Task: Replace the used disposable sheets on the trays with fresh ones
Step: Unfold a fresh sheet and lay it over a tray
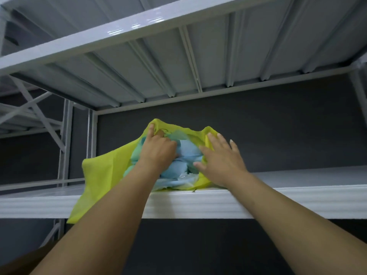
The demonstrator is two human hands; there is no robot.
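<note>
A yellow-green bag lies on a white metal shelf at about head height, its mouth open toward me and one flap hanging over the shelf's front edge. Folded blue disposable sheets fill the bag. My left hand is inside the bag's mouth with its fingers curled into the sheets, the forefinger pushing up the bag's top edge. My right hand lies flat with straight, spread fingers against the bag's right side. No tray is in view.
Another white shelf runs overhead, ribbed on its underside. A dark grey wall is behind the rack. More racking with cross braces stands at the left. The shelf continues to the right of the bag.
</note>
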